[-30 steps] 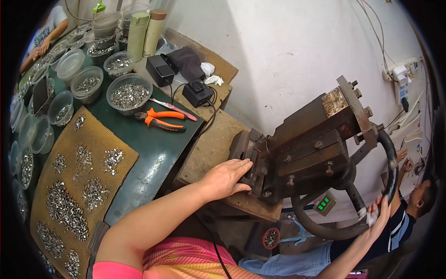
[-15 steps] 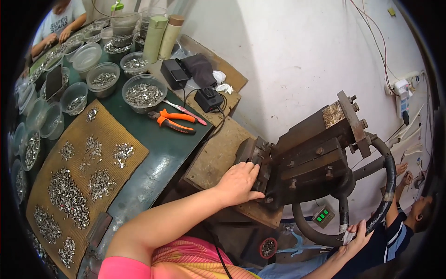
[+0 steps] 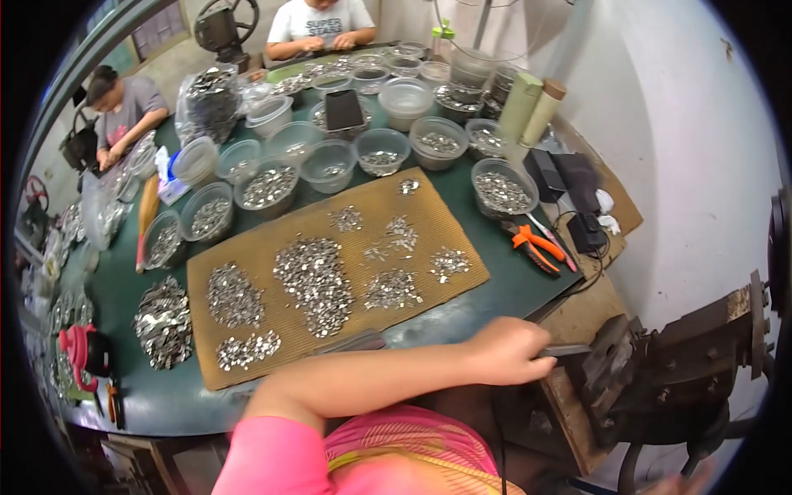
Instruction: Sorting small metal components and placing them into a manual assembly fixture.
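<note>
My left hand (image 3: 507, 351) is closed around a slim grey metal tool (image 3: 565, 351) whose kind I cannot make out. The tool's tip points right, at the front block of a dark metal press (image 3: 685, 355). My right hand (image 3: 691, 480) shows only in part at the lower right rim, below the press, and its fingers are smeared. Left of my left hand lies a brown ribbed mat (image 3: 363, 309). On it, small silvery metal pieces (image 3: 313, 285) are spread in several heaps.
Clear plastic tubs (image 3: 503, 186) of metal pieces line the green table (image 3: 445, 318). Orange-handled pliers (image 3: 535, 247) lie near its right corner, beside black chargers (image 3: 586, 233). A phone (image 3: 344, 110) rests on a tub. Two other people sit across the table, at the back and far left.
The view has swung left over the table. My left hand has left the press front and now grips the slim tool. My right hand is no longer at the press's curved handle.
</note>
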The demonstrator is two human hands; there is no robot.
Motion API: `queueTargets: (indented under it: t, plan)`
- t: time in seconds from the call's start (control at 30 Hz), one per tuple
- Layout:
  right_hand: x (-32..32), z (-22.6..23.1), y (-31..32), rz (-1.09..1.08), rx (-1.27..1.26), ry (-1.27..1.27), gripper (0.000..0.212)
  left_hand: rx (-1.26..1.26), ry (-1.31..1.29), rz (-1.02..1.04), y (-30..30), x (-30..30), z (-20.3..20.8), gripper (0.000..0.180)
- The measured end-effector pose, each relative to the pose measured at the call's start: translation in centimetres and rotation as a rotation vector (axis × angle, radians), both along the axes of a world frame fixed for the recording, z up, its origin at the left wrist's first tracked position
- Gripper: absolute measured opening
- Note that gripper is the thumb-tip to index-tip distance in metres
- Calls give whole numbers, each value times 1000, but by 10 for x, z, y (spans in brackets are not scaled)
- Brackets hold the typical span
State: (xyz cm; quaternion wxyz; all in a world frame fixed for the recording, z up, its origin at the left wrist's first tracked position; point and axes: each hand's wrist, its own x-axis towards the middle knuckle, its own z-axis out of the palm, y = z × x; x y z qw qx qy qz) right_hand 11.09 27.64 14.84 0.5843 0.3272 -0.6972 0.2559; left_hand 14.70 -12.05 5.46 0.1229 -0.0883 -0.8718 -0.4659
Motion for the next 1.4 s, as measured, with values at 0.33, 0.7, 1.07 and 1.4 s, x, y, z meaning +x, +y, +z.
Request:
queueTargets:
  t: [0.33, 0.7, 1.07, 1.4]
  plan:
    - [15, -94, -308, 1202, 583, -884, 18, 207, -467, 979, -76, 290, 80, 30]
    - [48, -142, -394, 1341, 988, -414, 21, 358, -484, 1383, -15, 341, 67, 30]
    - [47, -110, -433, 1422, 775, -1066, 9, -224, 252, 783, -39, 236, 27, 21]
    - [139, -102, -557, 1530, 1336, -552, 17, -520, 149, 775, -41, 173, -52, 27]
